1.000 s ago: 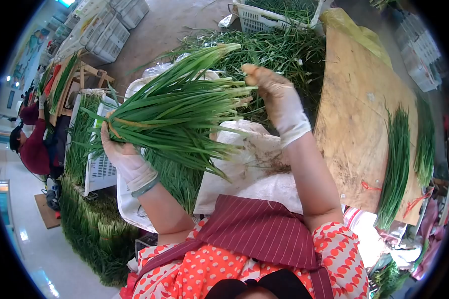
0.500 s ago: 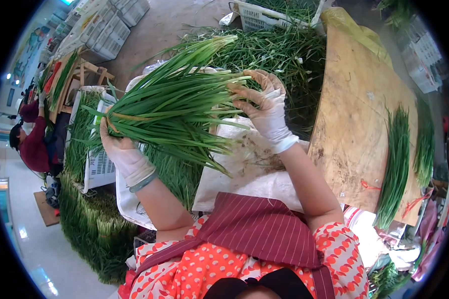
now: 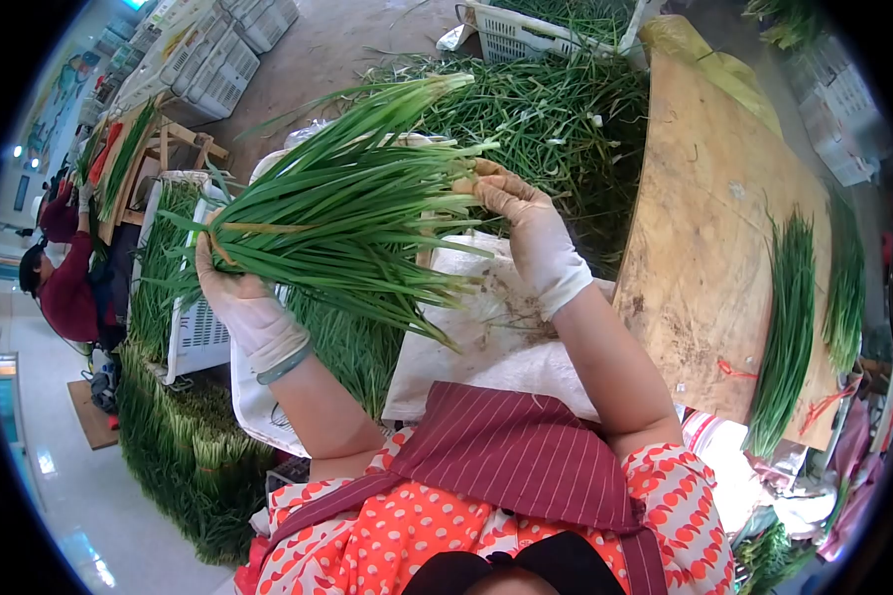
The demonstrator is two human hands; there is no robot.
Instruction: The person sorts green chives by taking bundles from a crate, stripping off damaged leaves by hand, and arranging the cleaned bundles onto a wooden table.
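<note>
A thick bunch of green chives [image 3: 337, 213] is held up in front of me, its leaves fanned out to the right with pale stalk ends there. My left hand [image 3: 253, 312], in a whitish glove, is closed around the gathered left end of the bunch. A yellowish leaf lies across it near that grip. At the right side, my gloved right hand [image 3: 536, 228] pinches some of the pale stalk ends between thumb and fingers; its fingertips are partly hidden among them. Below the bunch, a soiled white sheet [image 3: 466, 362] covers my lap area.
Loose chives lie in a heap [image 3: 556, 109] beyond my hands. To the right, a wooden board [image 3: 700, 248] bears a chive bundle [image 3: 789, 317]. White crates [image 3: 213, 79] are stacked at the upper left. More bundles [image 3: 203, 466] stand lower left, and another person [image 3: 69, 293] works farther left.
My right hand has shifted a little left, its fingers drawing together on the stalk ends from a more spread pose. My left hand and the bunch have barely moved.
</note>
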